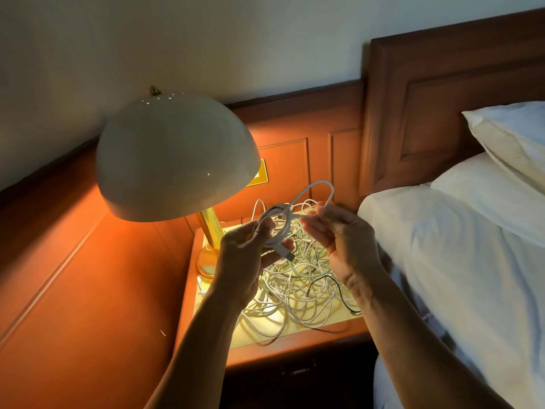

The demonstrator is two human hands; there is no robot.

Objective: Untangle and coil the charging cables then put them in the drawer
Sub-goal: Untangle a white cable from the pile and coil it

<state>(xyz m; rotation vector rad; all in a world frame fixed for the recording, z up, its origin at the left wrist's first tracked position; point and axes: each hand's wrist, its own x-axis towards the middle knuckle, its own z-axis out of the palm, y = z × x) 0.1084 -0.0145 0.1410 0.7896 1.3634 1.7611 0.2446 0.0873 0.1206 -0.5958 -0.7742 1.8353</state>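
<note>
Coil (277, 228) in left hand (241, 261), tangle (300, 290) atop nightstand (295, 352)

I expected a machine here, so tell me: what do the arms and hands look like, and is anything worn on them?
They are a person's two bare hands, the left hand and right hand. No gloves, watch or bracelet show. Both forearms are bare down to the picture's lower edge, with no sleeve in view.
</note>
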